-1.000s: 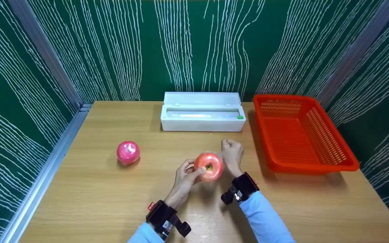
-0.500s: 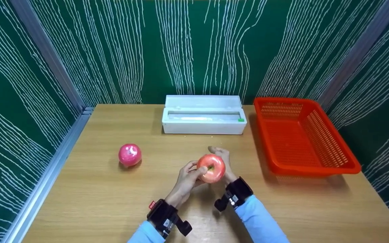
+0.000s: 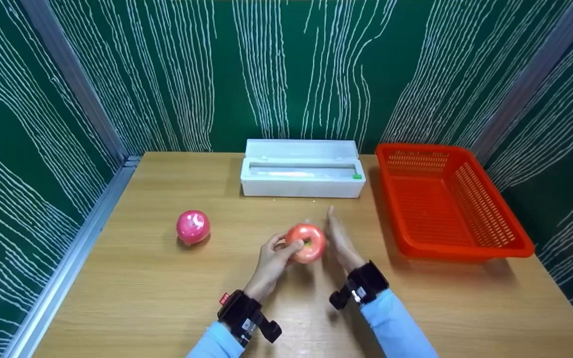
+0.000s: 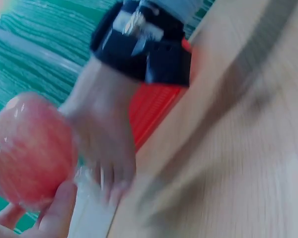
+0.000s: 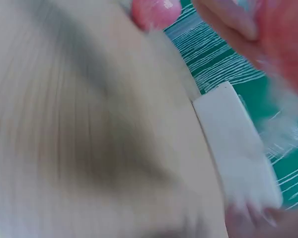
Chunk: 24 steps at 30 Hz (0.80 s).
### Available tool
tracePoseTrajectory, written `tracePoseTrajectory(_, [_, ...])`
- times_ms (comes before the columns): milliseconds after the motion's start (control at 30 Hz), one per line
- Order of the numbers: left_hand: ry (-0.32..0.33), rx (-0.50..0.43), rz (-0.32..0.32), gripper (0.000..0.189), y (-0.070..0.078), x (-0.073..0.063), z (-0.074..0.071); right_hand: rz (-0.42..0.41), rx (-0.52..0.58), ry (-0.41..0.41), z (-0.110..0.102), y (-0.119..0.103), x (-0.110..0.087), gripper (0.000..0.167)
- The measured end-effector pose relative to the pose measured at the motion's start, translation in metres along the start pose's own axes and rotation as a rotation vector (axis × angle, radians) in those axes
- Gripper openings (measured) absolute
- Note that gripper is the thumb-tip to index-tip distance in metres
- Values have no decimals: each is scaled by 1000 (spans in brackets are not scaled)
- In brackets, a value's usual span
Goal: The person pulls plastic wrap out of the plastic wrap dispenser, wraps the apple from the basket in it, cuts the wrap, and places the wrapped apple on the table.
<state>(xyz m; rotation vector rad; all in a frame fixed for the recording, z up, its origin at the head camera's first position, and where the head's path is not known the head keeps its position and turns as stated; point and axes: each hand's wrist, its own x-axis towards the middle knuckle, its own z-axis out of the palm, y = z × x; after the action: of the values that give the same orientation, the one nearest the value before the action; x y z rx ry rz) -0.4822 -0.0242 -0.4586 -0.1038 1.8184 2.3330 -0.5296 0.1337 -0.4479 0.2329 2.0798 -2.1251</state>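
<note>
My left hand (image 3: 270,263) grips a red apple (image 3: 306,243), thumb by the stem hollow, above the table's middle. Clear, shiny plastic film covers the apple in the left wrist view, and a loose bit of film (image 4: 85,181) sticks out near it. Just right of the apple, my right hand (image 3: 342,239) is held apart from it, fingers fairly straight. The right wrist view is blurred, with the right fingertips (image 5: 251,215) low at the right. A pink, glossy round fruit (image 3: 193,227) rests on the table to the left.
At the back stands a white cling film box (image 3: 304,187), lid raised, with a green slider (image 3: 357,176) at its right end. An orange-red plastic basket (image 3: 465,251) stands at the right. Green walls with white lines enclose the wooden table (image 3: 137,298).
My right hand was curled beside the apple, then moved left behind it, and is now back to the right with straighter fingers. The left hand keeps the apple nearly in place.
</note>
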Motion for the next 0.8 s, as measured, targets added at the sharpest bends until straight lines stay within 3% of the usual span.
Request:
tracePoseTrajectory(67, [67,22,10,54,-1,3,-3,-54,-49,102,-1,2,-1,68])
tracePoseTrajectory(100, [91,31,15,55,-1,4,-4,-91,-54,86,-2,3,-4,64])
tracePoseTrajectory(200, [113,30,27,55,-1,7,-6,-151,21,-59,1,7,-9,54])
tracePoseTrajectory(333, [79,2,24,58,-2,9,-5,-146,121,-284,4,11,-14,47])
tracePoseTrajectory(500, [53,1,16,60,-4,8,-3,-126,151,-402,5,16,-13,39])
tracePoseTrajectory(667, [7,-1,21,64,-8,6,-2,-96,200,-374,2,24,-10,47])
tracePoseTrajectory(800, [-27,24,25,62,-10,9,-3,-147,247,-317,-3,32,-7,48])
